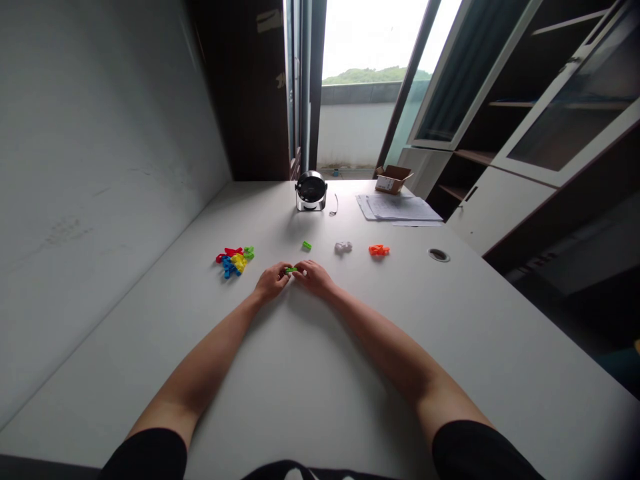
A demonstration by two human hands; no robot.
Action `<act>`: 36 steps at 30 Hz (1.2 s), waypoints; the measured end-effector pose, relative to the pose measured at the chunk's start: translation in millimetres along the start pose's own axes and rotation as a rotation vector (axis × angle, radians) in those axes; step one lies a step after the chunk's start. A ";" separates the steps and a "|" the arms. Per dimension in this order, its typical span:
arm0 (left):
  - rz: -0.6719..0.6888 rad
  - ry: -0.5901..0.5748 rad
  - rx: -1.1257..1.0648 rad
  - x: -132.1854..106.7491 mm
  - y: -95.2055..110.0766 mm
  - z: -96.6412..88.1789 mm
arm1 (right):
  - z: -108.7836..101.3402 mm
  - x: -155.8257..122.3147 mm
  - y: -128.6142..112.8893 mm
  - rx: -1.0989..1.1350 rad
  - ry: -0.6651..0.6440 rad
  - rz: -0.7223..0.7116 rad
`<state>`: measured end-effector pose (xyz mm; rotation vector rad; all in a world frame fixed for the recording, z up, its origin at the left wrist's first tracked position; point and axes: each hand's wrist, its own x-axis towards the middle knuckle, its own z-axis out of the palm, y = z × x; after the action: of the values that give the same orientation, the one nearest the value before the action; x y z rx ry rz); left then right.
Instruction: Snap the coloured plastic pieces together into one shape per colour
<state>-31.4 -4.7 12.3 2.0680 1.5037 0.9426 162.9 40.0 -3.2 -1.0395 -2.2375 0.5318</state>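
Note:
My left hand [273,280] and my right hand [313,276] meet near the middle of the white table. Between their fingertips is a small green plastic piece [291,270], gripped from both sides and partly hidden by the fingers. Just beyond my hands lies another green piece [307,245]. To the left sits a mixed pile of red, blue, yellow and green plastic pieces [233,261]. A small heap of white pieces [343,247] is right of my hands, with a heap of orange pieces [379,250] farther right. Their exact kind is too small to tell.
A black round device on a stand [311,189] is at the table's far side, a thin cord [335,205] beside it. Paper sheets [400,209] and an open cardboard box [393,180] lie back right. A cable hole [439,255] is set in the table [320,373]. A wall borders the left.

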 end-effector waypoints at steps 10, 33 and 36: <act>-0.007 -0.005 0.018 -0.3 1.4 -1.2 | -0.9 0.3 -0.9 -0.014 -0.006 -0.003; 0.003 -0.031 0.048 -0.2 0.2 -0.7 | -0.3 0.8 -1.0 -0.011 0.000 -0.009; 0.009 -0.027 0.045 -0.3 -0.3 -0.4 | -0.4 0.4 -1.4 -0.011 0.003 -0.008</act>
<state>-31.9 -4.9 12.2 2.1120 1.5160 0.8885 162.3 39.5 -2.0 -1.0355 -2.2440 0.5146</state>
